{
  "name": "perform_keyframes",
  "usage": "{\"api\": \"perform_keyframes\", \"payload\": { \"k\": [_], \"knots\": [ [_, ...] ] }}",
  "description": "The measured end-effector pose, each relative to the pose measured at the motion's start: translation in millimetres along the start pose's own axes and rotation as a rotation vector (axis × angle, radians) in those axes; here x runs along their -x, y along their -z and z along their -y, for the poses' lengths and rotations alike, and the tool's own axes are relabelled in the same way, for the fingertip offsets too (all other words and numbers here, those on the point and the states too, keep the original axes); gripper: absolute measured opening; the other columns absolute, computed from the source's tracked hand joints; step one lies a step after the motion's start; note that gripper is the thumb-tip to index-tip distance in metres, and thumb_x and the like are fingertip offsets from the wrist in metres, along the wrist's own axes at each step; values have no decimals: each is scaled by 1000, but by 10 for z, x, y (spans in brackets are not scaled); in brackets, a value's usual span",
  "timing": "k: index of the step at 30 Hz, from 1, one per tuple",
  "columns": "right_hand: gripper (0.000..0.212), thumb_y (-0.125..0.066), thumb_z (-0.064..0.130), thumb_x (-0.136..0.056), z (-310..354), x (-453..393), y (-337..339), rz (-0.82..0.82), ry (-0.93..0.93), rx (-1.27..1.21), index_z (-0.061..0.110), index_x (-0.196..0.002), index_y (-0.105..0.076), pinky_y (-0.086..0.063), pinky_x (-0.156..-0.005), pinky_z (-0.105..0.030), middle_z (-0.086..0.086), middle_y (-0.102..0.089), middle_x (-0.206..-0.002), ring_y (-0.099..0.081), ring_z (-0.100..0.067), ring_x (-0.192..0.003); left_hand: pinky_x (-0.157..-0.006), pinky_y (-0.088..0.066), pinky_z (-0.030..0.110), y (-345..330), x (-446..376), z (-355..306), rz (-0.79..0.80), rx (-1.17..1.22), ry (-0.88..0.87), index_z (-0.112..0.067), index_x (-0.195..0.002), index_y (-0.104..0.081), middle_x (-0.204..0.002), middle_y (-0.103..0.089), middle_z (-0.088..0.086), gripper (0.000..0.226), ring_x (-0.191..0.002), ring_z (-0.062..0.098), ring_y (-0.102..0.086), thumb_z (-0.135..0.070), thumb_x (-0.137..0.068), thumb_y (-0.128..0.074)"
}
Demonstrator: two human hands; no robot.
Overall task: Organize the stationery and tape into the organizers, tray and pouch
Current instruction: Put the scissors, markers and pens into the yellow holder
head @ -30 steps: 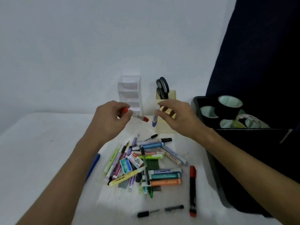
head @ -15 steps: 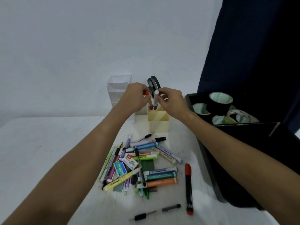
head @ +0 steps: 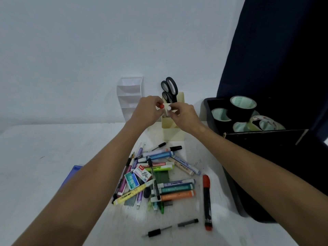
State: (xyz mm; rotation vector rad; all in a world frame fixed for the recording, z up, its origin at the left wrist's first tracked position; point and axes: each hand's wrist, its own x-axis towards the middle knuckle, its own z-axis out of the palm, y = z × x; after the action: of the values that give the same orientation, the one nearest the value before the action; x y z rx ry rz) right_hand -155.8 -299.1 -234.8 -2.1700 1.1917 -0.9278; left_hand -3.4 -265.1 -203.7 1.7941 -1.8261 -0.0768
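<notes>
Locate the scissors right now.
In the head view, the scissors stand handles-up in the back of the cream organizer, just behind both hands, right of the white tiered organizer and left of the black tape tray.

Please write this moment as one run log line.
left hand: holds red-capped marker | right hand: holds white-capped marker | over cream organizer

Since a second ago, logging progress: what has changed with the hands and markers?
Both hands carried their markers away from above the pile to the yellow holder. The left hand now lowers the red-capped marker in, the right hand the white-capped marker. Pile, scissors, tape tray unchanged.
</notes>
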Motion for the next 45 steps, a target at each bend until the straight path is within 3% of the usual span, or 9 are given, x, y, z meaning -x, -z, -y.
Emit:
{"api": "perform_keyframes", "payload": {
  "k": [3, 12, 15, 20, 25, 32, 35, 41, 45],
  "knots": [
    [27, -56, 22, -96, 31, 7, -1, 6, -32, 3, 9, -118, -65, -47, -77, -18, -5, -70, -109, -62, -10, -83, -75, -42, 18, -27, -2, -8, 19, 1, -3, -13, -105, -69, -101, -72, 1, 23, -76, 9, -57, -19, -83, -66],
    [65, -65, 15, -87, 61, 231, 127, 129, -78, 109, 11, -146, -36, -40, -91, -21, -9, -50, -139, -52, -23, -119, -87, -46, 27, 4, 209, 64, 108, 8, 72, -15, -128, -58, -114, -66, 3, 45, -96, 21, -62, -17, -84, -65],
    [56, -68, 13, -83, 68, 466, 257, 215, 61, 258, 9, -135, -49, -40, -99, -24, -7, -50, -133, -49, -21, -119, -80, -40, 21, 76, 408, 100, 177, -21, 46, -16, -119, -64, -105, -68, 1, 36, -87, 14, -57, -22, -84, -66],
    [21, -70, 19, -82, 209, 966, 527, 668, 115, 450, 16, -103, -67, -40, -62, -5, 6, -61, -96, -54, -7, -83, -78, -41, 22, 86, 747, 277, 471, -105, 87, -19, -109, -68, -100, -71, -1, 26, -84, 12, -59, -26, -84, -67],
    [26, -71, 21, -78, 250, 1331, 525, 980, 95, 534, 23, -103, -67, -54, -76, -28, 6, -63, -98, -60, -12, -84, -82, -39, 23, 40, 926, 412, 556, -115, 147, -26, -111, -70, -109, -69, 1, 27, -99, 15, -59, -39, -89, -61],
    [43, -82, 19, -72, 260, 1607, 488, 1282, 47, 662, 19, -112, -67, -40, -54, -10, 3, -64, -104, -52, -6, -71, -88, -42, 28, 1, 984, 411, 632, -209, 161, -22, -126, -59, -119, -66, 4, 40, -106, 21, -59, -42, -91, -57],
    [39, -81, 12, -72, 182, 1659, 444, 1258, 79, 709, 18, -108, -68, -42, -50, -12, 0, -66, -107, -57, -9, -69, -85, -43, 27, -6, 986, 400, 624, -233, 151, -16, -123, -62, -120, -66, 5, 36, -104, 20, -59, -34, -92, -60],
    [27, -75, 14, -79, 115, 1674, 412, 1103, 173, 720, 21, -104, -67, -47, -63, -22, 3, -60, -110, -55, -9, -72, -76, -43, 25, 33, 985, 339, 598, -213, 155, -11, -115, -68, -110, -69, 5, 32, -92, 18, -61, -28, -88, -65],
    [22, -70, 22, -84, 194, 1403, 671, 850, 154, 495, 25, -106, -69, -51, -74, -25, 8, -62, -101, -59, -9, -87, -70, -48, 28, 263, 943, 210, 381, -81, 168, -17, -98, -73, -86, -68, -2, 19, -80, 16, -61, -27, -84, -63]
  ]
}}
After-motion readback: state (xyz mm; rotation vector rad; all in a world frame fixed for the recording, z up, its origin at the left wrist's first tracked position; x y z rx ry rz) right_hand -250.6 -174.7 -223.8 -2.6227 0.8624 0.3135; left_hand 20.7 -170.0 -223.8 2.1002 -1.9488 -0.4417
